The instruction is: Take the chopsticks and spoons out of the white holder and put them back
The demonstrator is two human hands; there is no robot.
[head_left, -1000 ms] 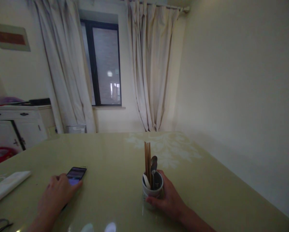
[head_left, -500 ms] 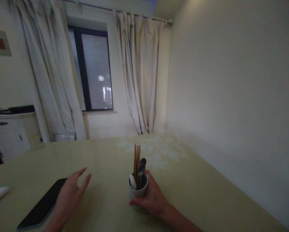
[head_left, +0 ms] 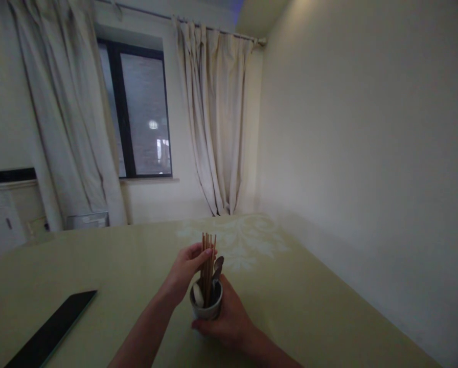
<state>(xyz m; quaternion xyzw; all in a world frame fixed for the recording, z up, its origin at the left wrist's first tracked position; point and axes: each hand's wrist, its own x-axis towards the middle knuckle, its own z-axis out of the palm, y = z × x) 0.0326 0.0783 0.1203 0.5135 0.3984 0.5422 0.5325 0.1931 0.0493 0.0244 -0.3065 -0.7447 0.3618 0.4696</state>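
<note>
A wide, glossy pale-green table (head_left: 309, 306) fills the lower view, its far edge near a cream wall with a dark window (head_left: 137, 112) between long pale curtains (head_left: 213, 128); its right side runs along a bare wall. A faint leaf pattern marks the tabletop's far part. A dark, flat phone (head_left: 48, 335) lies near the lower left, well apart from the hands, with open tabletop between. No writing or brand can be read anywhere. Near the middle stands a small white cup (head_left: 206, 306). The right hand (head_left: 229, 322) wraps around it from the near side. The left hand (head_left: 186, 268) pinches wooden chopsticks (head_left: 207, 260) standing upright in the cup, beside a metal spoon (head_left: 217, 266).
</note>
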